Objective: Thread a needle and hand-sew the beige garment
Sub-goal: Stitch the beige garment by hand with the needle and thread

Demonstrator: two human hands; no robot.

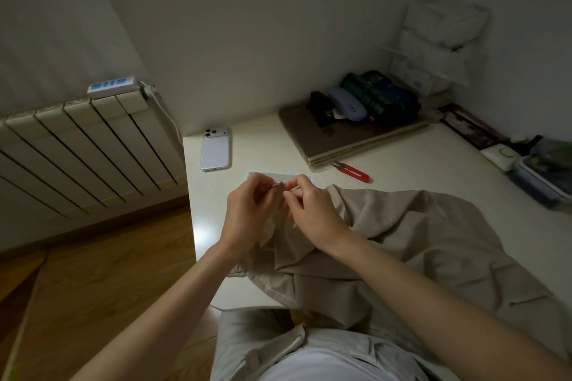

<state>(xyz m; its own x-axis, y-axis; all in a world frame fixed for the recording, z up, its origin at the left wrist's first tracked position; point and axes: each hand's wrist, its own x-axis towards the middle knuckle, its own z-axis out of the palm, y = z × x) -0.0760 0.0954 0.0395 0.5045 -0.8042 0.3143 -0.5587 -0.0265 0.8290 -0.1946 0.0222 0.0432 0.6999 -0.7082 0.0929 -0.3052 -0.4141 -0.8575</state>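
Observation:
The beige garment [402,244] lies crumpled over the white table [402,164] and hangs off its near edge. My left hand [247,213] pinches a raised fold of the garment between thumb and fingers. My right hand [312,210] is close beside it, fingertips pinched together at the same fold; whatever it pinches is too small to make out. The needle and thread cannot be made out in the dim light.
Red thread snips [353,172] lie behind the hands. A white phone [215,148] sits at the far left, a laptop [349,136] with cases on top at the back, boxes [538,173] at the right. A radiator [80,155] stands left of the table.

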